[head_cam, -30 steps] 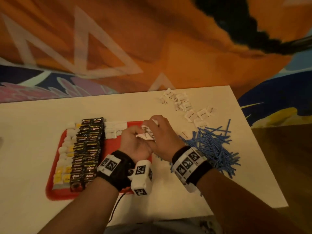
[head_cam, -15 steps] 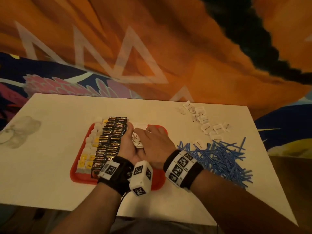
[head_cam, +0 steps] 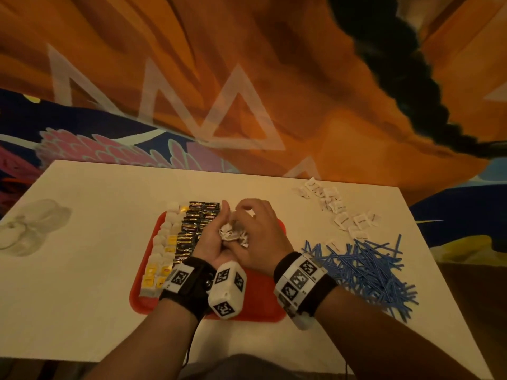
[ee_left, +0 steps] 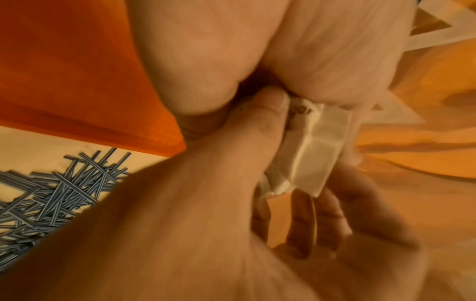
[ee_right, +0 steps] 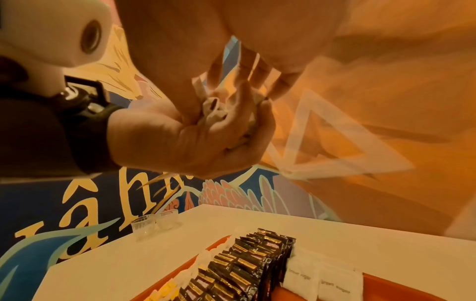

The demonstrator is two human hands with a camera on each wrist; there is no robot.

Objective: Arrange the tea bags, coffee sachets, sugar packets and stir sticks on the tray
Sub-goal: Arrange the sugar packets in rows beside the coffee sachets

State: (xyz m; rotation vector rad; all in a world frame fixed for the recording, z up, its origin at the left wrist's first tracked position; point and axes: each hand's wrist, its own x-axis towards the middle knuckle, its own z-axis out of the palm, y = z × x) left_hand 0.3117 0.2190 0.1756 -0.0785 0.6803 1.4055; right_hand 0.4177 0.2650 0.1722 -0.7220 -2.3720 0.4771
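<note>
Hands bunching sugar packets over a red tray

Left hand and right hand are pressing together, clutching crumpled sugar packets above the tray on a white table. Stir sticks are lying at 3 o'clock; an orange mural is filling 12 o'clock.

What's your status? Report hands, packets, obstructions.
Left hand and right hand both grip sugar packets above tray. Stir sticks still on table. Nothing blocking.

"brown sugar" on sugar packets
</note>
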